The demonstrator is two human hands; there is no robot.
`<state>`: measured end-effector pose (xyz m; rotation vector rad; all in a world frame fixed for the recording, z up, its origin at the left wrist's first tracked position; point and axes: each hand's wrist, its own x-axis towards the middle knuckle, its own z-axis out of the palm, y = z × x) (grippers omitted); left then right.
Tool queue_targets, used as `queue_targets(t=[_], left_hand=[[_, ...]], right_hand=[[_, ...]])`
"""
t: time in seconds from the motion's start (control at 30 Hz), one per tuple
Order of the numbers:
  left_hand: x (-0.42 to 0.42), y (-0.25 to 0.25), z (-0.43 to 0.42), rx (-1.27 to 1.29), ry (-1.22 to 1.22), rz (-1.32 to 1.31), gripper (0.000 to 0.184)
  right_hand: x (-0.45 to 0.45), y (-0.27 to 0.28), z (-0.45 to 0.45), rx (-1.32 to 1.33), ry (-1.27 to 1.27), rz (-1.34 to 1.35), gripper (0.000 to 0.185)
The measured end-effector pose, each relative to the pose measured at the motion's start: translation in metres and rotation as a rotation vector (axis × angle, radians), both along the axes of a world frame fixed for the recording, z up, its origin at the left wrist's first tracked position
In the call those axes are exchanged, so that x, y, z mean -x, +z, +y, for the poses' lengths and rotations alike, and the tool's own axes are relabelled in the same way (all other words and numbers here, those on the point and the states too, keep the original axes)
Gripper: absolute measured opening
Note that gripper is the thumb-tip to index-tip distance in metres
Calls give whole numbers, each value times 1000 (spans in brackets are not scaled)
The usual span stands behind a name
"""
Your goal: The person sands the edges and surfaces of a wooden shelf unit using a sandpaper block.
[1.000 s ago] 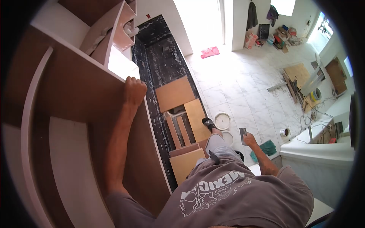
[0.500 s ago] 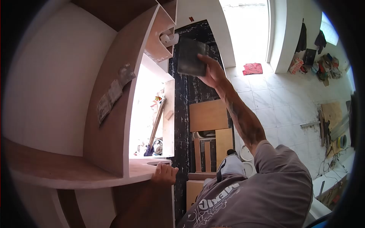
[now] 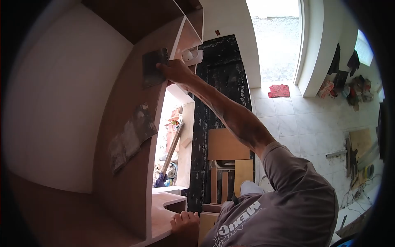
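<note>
In my right hand (image 3: 175, 71) is a dark rectangular sheet of what looks like sandpaper (image 3: 150, 57), the thumb lying over its near side. The sheet is at the upper part of a brown wooden cabinet panel (image 3: 123, 96); whether it presses flat there I cannot tell. Lower on that panel lies a creased, dusty grey sheet (image 3: 131, 142). My left hand (image 3: 185, 221) has its fingers curled over the edge of the cabinet's lower board (image 3: 161, 214), beside a cut-out.
A white fitting (image 3: 193, 57) sticks out of the cabinet near my right forearm. Below runs a black marbled surface (image 3: 200, 144) with wooden boards (image 3: 226, 144) on it. Red cloth (image 3: 279, 91) lies on the tiled floor, and tools and cables (image 3: 358, 168) are at the right.
My right hand has carried the dark sheet left, from over the black surface to the cabinet panel. The view has shifted slightly. My left hand stays at the lower board's edge.
</note>
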<state>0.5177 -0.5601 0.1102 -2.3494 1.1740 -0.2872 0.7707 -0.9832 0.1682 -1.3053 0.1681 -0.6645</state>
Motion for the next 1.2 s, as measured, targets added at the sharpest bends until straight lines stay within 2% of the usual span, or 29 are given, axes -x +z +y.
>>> queue_targets(t=[0.17, 0.33, 0.4, 0.57, 0.67, 0.7, 0.93, 1.0, 1.1, 1.17, 1.2], left_hand=[[1, 6, -44, 484, 137, 300, 27], [-16, 6, -70, 717, 434, 435, 25], [-23, 6, -83, 836, 511, 505, 25], [-61, -17, -103, 986, 558, 591, 28], [-86, -29, -126, 1155, 581, 672, 24], [-98, -40, -131, 1175, 549, 667, 22], [-155, -37, -190, 1409, 433, 747, 22], [-175, -38, -204, 1376, 419, 797, 24], [-201, -37, -238, 1297, 376, 815, 28], [-220, -41, -254, 1286, 309, 810, 32], [-228, -36, -257, 1104, 407, 739, 35]], right_hand=[[27, 5, 6, 85, 56, 11, 53], [39, 12, 5, 214, 83, 112, 53], [36, 9, 4, 208, 85, 72, 54], [36, 8, 1, 201, 114, 31, 57], [41, 8, -2, 211, 145, 3, 56], [37, 7, -4, 223, 162, -24, 55], [42, 3, -8, 256, 209, 43, 51], [45, 6, -9, 256, 203, -19, 48], [36, -2, -12, 397, 150, -64, 42], [37, -7, -12, 311, 106, -197, 35], [32, -12, -9, 262, 87, -284, 35]])
